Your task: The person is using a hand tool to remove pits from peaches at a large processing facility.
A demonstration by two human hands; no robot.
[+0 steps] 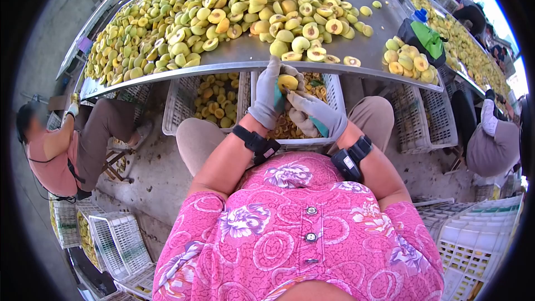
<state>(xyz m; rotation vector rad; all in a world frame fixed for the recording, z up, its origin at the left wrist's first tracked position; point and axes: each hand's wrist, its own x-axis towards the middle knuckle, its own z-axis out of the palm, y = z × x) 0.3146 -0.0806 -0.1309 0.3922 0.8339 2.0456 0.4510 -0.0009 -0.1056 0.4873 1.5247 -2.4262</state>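
My left hand (pixel 268 96), in a grey-and-teal work glove, holds a yellow stone-fruit half (pixel 287 82) just below the table's front edge. Close against the fruit is my right hand (pixel 319 112), gloved the same way, its fingers curled. A small dark tip shows between that hand and the fruit, but what the right hand grips is mostly hidden. Under both hands stands a white crate (pixel 334 92) with small yellow-brown pieces inside. Above them, many halved yellow-green fruits (pixel 245 8) are heaped on the metal table (pixel 368 50).
Left of my hands, another white crate (pixel 181 106) holds fruit halves. A smaller fruit pile (pixel 409 61) sits at the table's right corner beside a dark-and-green bag (pixel 426 39). People sit at both sides; stacked crates (pixel 120 242) stand behind at left.
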